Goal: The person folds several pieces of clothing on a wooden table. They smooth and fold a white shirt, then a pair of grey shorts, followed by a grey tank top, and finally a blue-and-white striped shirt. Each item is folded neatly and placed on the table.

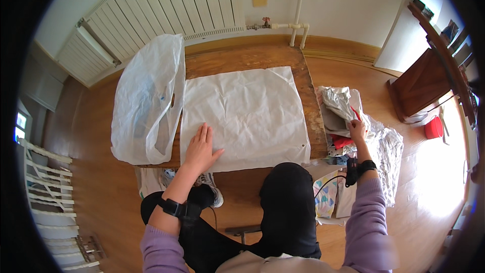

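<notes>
My left hand (200, 148) lies flat, thumb out to the side, on the near left part of a creased white sheet (246, 113). The sheet is spread over a worn wooden low table (242, 58); a small dark eyelet shows near its front right corner. To the right of the table, my right hand (357, 129) pinches silvery-grey fabric (338, 100) on a pile of folded materials. Some red cloth (341, 141) shows beneath that hand. Its fingertips are partly hidden among the folds.
A translucent white plastic bag (146, 102) with bluish contents stands on the table's left side. Crinkled clear plastic (388, 159) lies beside the pile, near a patterned bag (326, 193). A radiator (166, 3) lines the wall behind. A red bucket (433, 127) stands far right.
</notes>
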A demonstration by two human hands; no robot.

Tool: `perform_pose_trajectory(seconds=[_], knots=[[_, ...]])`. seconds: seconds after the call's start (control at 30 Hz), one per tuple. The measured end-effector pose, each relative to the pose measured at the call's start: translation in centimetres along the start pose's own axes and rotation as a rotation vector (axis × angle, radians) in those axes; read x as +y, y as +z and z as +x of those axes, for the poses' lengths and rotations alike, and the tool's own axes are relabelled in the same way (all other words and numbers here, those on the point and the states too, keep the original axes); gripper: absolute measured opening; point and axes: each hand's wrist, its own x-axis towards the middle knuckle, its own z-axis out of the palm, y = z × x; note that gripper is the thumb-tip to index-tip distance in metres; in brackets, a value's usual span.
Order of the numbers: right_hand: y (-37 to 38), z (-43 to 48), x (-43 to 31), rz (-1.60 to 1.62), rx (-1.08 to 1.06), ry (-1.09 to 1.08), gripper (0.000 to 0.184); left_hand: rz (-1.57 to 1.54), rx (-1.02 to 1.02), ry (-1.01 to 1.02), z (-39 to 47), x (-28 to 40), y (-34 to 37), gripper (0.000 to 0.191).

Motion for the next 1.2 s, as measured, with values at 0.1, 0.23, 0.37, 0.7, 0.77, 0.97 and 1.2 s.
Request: perform_pose_trajectory(seconds=[0.1, 0.23, 0.37, 0.7, 0.77, 0.97, 1.2], knots=[[-6.1, 2.3, -3.1, 0.422, -0.031, 0.126, 0.022, -0.011, -0.001, -0.003, 0.1, -0.1, 0.1, 0.084], [-17.3, 2.7, -10.0, 0.974, -0.179, -0.043, 0.021, -0.002, 0.010, -0.016, 0.1, -0.3, 0.3, 0.081], [-26.5, 0.1, -19.8, 1.295, -0.302, -0.227, 0.025, -0.070, 0.002, 0.044, 0.2, -0.3, -0.5, 0.074], [-33.5, -10.2, -40.6, 1.354, -0.572, -0.543, 0.032, -1.311, 0.058, 0.330, -2.0, 5.5, -4.9, 0.072], [-32.4, -10.9, -43.5, 1.267, -0.697, -0.654, 0.027, -1.728, -0.061, 0.369, -2.7, 5.5, -5.3, 0.077], [-24.6, -12.3, -46.7, 0.987, -0.630, -0.550, 0.022, -2.279, 0.184, 0.155, -5.1, -1.2, -7.3, 0.059], [-14.0, -16.1, -42.8, 0.509, -0.555, -0.557, 0.027, -2.086, 0.468, 0.005, -13.5, -5.4, -13.3, 0.065]])
